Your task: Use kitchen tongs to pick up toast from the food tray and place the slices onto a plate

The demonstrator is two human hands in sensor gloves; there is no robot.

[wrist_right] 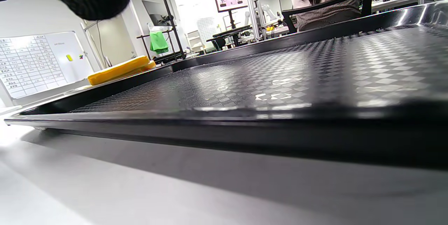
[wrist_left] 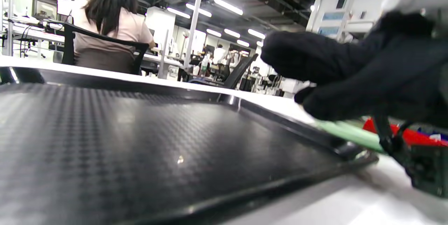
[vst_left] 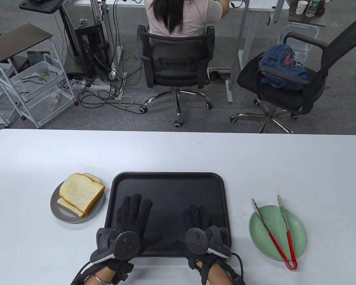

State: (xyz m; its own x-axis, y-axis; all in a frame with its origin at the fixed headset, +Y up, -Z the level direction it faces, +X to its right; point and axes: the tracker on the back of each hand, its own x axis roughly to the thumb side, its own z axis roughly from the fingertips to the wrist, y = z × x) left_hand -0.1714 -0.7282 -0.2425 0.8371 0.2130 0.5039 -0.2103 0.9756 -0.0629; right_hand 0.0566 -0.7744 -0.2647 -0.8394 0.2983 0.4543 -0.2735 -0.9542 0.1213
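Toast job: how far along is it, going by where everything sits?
It looks finished. Two toast slices are stacked on the grey plate, and the black tray holds no toast. The tongs lie across the green plate, in no grip. Both the left hand and the right hand rest flat on the tray. Nothing seems left.

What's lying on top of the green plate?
The kitchen tongs with red handles lie across the green plate, their red end poking past its near rim. No toast there. The plate under the tongs is hidden.
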